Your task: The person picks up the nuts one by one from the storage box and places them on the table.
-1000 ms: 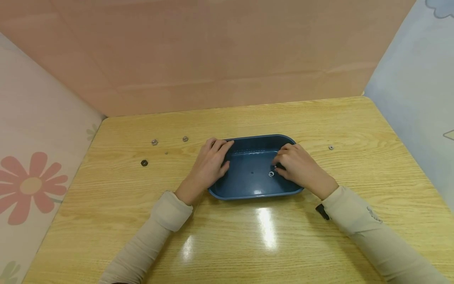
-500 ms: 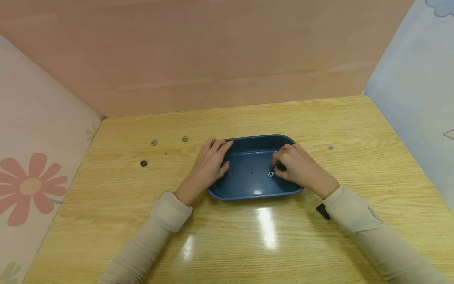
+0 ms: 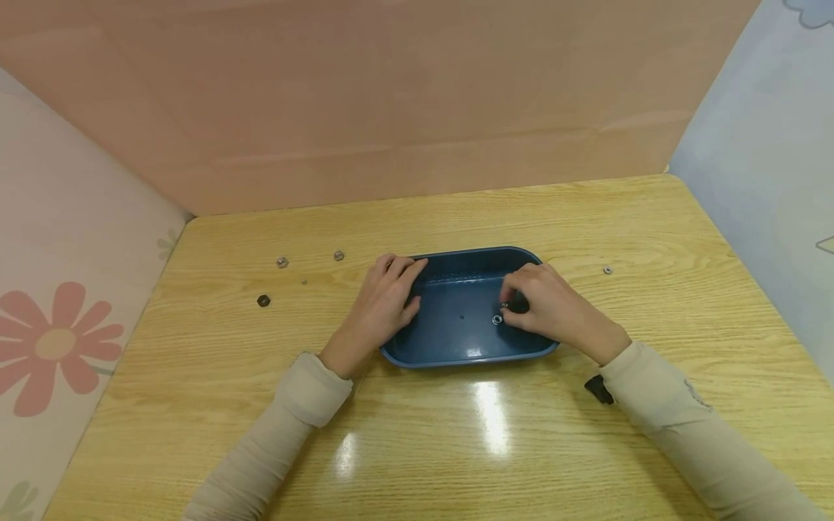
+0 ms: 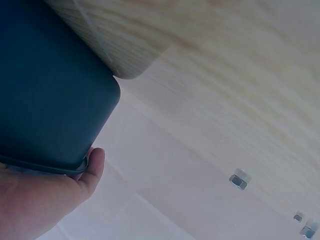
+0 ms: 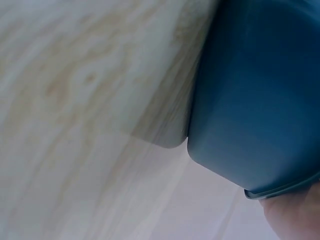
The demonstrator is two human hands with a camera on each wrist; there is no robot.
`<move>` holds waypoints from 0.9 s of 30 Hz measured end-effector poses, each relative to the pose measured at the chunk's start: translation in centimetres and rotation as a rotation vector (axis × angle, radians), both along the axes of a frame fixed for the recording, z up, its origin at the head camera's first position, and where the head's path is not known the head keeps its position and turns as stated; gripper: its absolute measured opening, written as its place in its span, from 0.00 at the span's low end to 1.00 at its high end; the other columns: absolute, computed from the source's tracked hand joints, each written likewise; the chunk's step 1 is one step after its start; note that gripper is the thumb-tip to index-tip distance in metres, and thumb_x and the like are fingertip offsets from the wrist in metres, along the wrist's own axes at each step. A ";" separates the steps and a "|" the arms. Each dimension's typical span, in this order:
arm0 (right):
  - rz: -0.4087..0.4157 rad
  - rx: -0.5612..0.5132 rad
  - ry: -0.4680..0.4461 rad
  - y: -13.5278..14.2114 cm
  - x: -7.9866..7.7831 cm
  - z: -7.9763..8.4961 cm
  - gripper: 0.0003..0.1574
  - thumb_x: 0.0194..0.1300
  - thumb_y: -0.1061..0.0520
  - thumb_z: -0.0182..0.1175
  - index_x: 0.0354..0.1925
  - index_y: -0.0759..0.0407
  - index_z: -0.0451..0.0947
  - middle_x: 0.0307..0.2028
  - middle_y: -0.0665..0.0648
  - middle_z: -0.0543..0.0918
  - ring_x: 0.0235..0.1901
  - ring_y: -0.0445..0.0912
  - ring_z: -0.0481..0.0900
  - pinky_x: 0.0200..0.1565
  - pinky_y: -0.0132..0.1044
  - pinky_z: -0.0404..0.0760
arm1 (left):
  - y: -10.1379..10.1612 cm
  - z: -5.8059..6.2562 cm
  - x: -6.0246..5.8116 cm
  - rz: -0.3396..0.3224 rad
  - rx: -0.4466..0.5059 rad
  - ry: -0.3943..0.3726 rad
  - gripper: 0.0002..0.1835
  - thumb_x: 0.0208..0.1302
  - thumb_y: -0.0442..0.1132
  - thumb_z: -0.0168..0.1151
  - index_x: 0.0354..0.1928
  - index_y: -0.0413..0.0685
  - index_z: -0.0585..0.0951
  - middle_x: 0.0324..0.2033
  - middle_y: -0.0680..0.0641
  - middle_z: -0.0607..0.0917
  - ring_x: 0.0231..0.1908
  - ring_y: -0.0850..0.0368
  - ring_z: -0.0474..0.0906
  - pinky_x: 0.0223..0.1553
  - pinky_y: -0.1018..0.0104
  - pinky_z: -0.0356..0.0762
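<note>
A blue plastic tray (image 3: 443,329) stands on the wooden table. My left hand (image 3: 383,300) grips its left end, thumb inside and fingers over the far rim; the left wrist view shows a finger curled at the tray's rim (image 4: 40,167). Inside the right end, my right hand (image 3: 544,304) pinches a small metal nut (image 3: 504,305) between thumb and index finger. Just below those fingertips, a second silver nut (image 3: 498,320) lies on the tray floor. From the right wrist, the tray's outer wall (image 5: 255,110) hides the fingertips.
Left of the tray lie two silver nuts, one farther left (image 3: 282,263) and one nearer the tray (image 3: 339,255), a tiny nut (image 3: 303,282) and a black nut (image 3: 263,300). Another small nut (image 3: 608,270) lies to the right. A pinkish panel (image 3: 404,108) stands behind the table (image 3: 417,449).
My right hand has shifted slightly, its thumb and index finger closing together, and the small nut now shows between them. The left hand keeps its hold on the tray.
</note>
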State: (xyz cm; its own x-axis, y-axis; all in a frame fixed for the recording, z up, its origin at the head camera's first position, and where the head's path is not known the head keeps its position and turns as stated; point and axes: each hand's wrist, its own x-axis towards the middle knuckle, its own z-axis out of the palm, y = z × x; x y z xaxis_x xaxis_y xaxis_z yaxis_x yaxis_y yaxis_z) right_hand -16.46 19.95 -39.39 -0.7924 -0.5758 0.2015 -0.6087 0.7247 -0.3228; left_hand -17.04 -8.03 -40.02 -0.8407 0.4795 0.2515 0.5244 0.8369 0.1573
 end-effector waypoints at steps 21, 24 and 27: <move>0.037 -0.124 0.014 0.4 0.1 -0.2 0.08 0.58 0.62 0.71 0.39 0.57 0.87 0.35 0.52 0.86 0.36 0.46 0.79 0.40 0.45 0.75 | 0.0 -0.1 0.0 -0.007 -0.005 0.026 0.32 0.63 0.40 0.68 0.68 0.45 0.72 0.59 0.43 0.79 0.61 0.43 0.68 0.61 0.48 0.70; 0.043 -0.141 0.020 0.5 0.0 -0.2 0.08 0.57 0.63 0.71 0.39 0.57 0.87 0.35 0.51 0.86 0.35 0.46 0.79 0.40 0.45 0.75 | 0.0 -0.2 0.0 -0.008 -0.006 0.031 0.32 0.63 0.40 0.68 0.68 0.45 0.72 0.59 0.43 0.79 0.60 0.43 0.68 0.60 0.48 0.71; 0.050 -0.163 0.027 0.6 0.0 -0.2 0.09 0.57 0.63 0.72 0.39 0.57 0.87 0.35 0.51 0.87 0.36 0.47 0.81 0.40 0.46 0.77 | 0.0 -0.1 0.0 -0.010 -0.003 0.037 0.32 0.62 0.40 0.68 0.68 0.45 0.72 0.58 0.43 0.79 0.60 0.43 0.69 0.60 0.48 0.71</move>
State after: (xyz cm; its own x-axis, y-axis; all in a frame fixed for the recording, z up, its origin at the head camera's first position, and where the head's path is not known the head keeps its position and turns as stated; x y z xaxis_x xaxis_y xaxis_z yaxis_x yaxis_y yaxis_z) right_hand -16.48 20.54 -39.55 -0.7569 -0.5720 0.3161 -0.6523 0.6329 -0.4170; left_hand -17.04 -8.01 -40.17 -0.8260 0.4889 0.2805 0.5382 0.8320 0.1348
